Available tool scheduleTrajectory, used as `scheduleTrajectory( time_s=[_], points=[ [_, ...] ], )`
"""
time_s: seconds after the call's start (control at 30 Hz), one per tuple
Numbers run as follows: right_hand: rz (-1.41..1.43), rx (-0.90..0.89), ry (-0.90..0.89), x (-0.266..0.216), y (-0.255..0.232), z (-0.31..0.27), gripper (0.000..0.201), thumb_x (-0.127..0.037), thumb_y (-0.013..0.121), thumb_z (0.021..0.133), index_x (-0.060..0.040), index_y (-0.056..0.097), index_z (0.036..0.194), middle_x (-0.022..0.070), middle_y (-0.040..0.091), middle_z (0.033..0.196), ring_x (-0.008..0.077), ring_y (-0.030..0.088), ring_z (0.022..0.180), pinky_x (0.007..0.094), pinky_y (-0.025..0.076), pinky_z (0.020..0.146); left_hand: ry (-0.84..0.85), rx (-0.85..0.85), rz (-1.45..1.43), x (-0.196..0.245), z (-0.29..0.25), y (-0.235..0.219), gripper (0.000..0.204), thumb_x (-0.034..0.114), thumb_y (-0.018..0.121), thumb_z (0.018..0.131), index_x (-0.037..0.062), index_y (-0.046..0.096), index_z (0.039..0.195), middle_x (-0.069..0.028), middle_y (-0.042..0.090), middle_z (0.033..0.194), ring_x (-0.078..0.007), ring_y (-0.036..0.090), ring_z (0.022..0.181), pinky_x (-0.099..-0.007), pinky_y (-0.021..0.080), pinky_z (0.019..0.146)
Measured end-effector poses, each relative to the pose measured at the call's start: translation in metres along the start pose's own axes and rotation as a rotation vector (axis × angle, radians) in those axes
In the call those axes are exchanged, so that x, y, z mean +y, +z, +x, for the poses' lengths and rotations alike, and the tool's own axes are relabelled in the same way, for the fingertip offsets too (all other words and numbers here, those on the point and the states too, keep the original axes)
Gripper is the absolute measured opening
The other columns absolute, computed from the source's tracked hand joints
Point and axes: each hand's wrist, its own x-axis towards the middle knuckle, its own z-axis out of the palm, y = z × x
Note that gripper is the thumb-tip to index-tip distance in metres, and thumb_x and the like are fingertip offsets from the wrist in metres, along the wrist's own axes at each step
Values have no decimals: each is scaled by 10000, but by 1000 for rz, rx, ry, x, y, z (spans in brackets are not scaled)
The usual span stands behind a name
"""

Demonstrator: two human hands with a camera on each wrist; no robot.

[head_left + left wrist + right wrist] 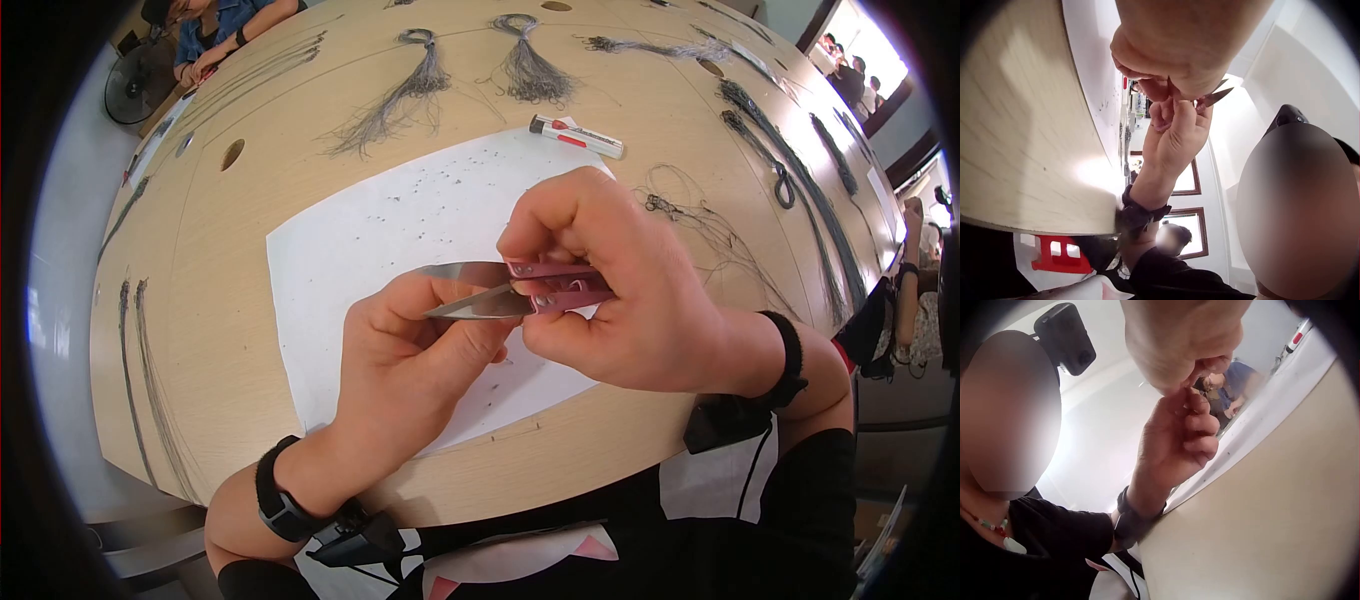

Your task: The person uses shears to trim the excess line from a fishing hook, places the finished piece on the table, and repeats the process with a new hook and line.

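Both hands meet above a white sheet of paper (330,270) speckled with small dark bits. My right hand (645,285) grips pink-handled thread snips (482,303) in its palm and curled fingers. The two pointed blades stand apart and aim left, across the fingers of my left hand (400,365). That hand's thumb and index fingertips pinch close against the right fingertips; what they pinch is too small and covered to tell. In the left wrist view the blades (1216,97) stick out beyond the joined hands.
A white marker (578,137) lies on the sheet's far edge. Bundles of fine grey strands (530,70) lie farther back. Loose tangled strands (720,230) and long dark bundles (800,185) are at right, thinner ones (145,370) at left. Another person (215,40) sits across the table.
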Motion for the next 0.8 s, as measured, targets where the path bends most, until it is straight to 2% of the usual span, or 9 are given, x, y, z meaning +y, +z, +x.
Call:
scheduleTrajectory(
  time_s=[0.17, 0.27, 0.53, 0.6, 0.8],
  points=[
    [1, -15, 22, -3, 2, 0, 329, 54, 549, 643, -41, 400, 921, 27, 479, 742, 73, 484, 634, 188, 405, 561, 11, -10, -25, 1, 0, 3, 103, 39, 499, 808, -11, 548, 884, -53, 568, 800, -81, 515, 675, -203, 437, 597],
    [-24, -25, 7, -4, 2, 0, 327, 53, 549, 647, -41, 400, 923, 32, 475, 755, 75, 487, 633, 191, 412, 563, -39, 41, -25, 1, 0, 5, 113, 38, 486, 804, -17, 543, 884, -57, 568, 796, -84, 514, 669, -203, 435, 595],
    [-63, -42, -25, -4, 4, 0, 339, 57, 555, 647, -33, 401, 935, 47, 487, 771, 99, 507, 618, 212, 435, 543, -70, 3, 3, 6, 1, 5, 98, 35, 496, 791, -21, 525, 864, -47, 560, 766, -79, 510, 667, -193, 425, 607],
    [-152, -40, -132, -2, 5, 0, 369, 63, 571, 627, -28, 400, 941, 63, 495, 757, 125, 519, 589, 227, 441, 523, -69, 8, 7, 4, 0, 4, 91, 44, 509, 791, -17, 521, 858, -43, 557, 763, -75, 507, 669, -191, 421, 608],
    [-233, -51, -229, -2, 4, 2, 397, 85, 576, 588, -22, 409, 932, 86, 499, 735, 162, 534, 574, 244, 440, 507, -37, -39, 13, 5, 1, 1, 108, 78, 552, 787, -5, 516, 846, -32, 555, 771, -62, 499, 692, -187, 415, 622]
  ],
)
